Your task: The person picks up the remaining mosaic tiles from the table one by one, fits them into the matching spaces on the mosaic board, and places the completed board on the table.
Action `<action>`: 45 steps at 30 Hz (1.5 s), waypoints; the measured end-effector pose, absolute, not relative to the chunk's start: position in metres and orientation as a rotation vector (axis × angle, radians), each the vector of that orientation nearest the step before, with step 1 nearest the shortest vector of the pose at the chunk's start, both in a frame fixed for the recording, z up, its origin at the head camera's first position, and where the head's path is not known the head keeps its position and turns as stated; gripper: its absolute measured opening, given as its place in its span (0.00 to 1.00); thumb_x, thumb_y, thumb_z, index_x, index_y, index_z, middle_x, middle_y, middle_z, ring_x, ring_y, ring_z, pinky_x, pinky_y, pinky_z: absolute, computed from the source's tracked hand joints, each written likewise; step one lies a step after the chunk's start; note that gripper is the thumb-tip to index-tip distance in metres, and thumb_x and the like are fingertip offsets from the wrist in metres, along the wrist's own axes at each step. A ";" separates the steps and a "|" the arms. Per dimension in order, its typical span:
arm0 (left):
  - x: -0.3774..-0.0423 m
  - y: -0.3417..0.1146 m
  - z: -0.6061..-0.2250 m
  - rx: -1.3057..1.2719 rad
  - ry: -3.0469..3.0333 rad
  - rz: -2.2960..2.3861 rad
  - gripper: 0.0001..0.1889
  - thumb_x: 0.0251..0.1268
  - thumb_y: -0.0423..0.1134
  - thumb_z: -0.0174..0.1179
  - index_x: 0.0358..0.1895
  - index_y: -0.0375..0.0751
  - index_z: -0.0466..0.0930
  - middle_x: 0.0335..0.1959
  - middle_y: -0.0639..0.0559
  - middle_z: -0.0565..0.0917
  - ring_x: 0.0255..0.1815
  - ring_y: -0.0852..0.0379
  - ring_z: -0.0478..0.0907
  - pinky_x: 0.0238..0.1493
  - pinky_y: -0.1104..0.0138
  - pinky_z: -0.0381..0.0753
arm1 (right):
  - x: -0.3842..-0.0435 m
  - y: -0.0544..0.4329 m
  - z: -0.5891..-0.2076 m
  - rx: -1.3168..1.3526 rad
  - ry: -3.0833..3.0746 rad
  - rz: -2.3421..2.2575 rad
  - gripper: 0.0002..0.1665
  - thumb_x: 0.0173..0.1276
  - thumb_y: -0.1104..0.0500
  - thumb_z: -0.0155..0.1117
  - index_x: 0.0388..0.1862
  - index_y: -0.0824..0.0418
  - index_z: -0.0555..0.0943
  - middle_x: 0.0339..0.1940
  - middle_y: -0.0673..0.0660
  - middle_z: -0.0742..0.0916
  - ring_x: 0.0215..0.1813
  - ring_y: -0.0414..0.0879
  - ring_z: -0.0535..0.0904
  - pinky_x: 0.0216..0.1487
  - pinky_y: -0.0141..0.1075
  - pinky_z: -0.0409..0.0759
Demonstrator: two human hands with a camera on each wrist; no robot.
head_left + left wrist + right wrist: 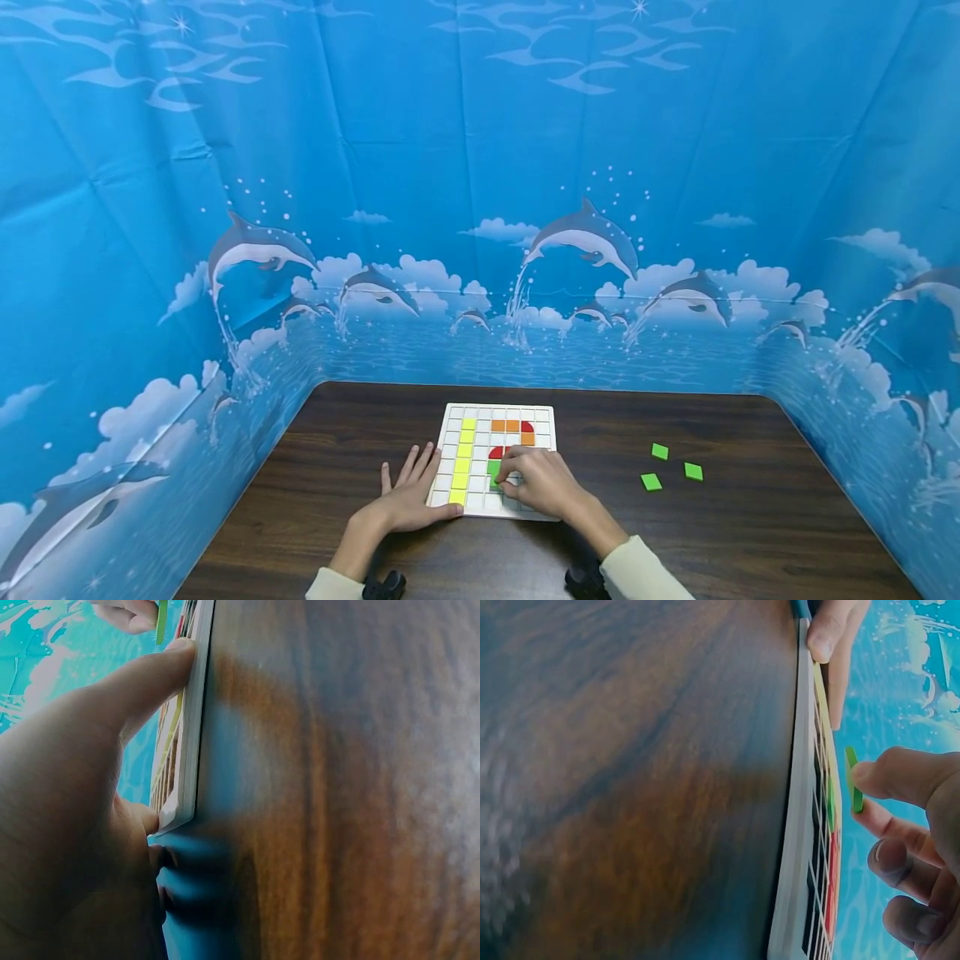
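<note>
A white gridded board [450, 437] lies on the table, with a column of yellow tiles [462, 451] at its left. Orange tiles [498, 426] and a red rounded piece [527, 427] sit at its upper right; more red pieces [496, 452] and a green tile [493, 467] lie lower. My left hand [408, 502] rests at the board's left side, fingers spread, thumb [176, 660] on the front edge. Between thumb and index finger, my right hand [542, 481] pinches a thin green tile [853, 780] just above the board, partly covering its right side.
Three loose green tiles [693, 472] lie on the dark wooden table [750, 533] to the right of the board. A blue dolphin-print curtain [465, 208] stands round the table's back and sides.
</note>
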State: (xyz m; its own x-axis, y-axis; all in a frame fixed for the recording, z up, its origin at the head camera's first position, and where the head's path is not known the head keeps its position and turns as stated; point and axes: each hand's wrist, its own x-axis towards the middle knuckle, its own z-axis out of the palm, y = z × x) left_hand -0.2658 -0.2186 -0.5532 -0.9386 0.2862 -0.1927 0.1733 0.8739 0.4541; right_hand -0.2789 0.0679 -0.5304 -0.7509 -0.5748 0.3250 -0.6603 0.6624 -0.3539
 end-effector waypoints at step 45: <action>-0.265 -0.217 -0.553 0.338 2.808 0.628 0.65 0.58 0.83 0.57 0.89 0.45 0.45 0.91 0.43 0.44 0.91 0.36 0.34 0.76 0.23 0.20 | -0.271 0.063 -0.535 1.086 -2.747 0.515 0.07 0.71 0.54 0.75 0.45 0.48 0.95 0.50 0.42 0.90 0.39 0.36 0.85 0.32 0.28 0.76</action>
State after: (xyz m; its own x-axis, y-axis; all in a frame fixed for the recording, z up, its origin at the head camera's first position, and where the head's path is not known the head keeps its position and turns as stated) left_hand -0.2646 -0.2170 -0.5527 -0.9436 0.2749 -0.1846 0.1701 0.8808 0.4419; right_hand -0.2709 0.0632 -0.5349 -0.7287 -0.6359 0.2542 -0.6848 0.6802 -0.2615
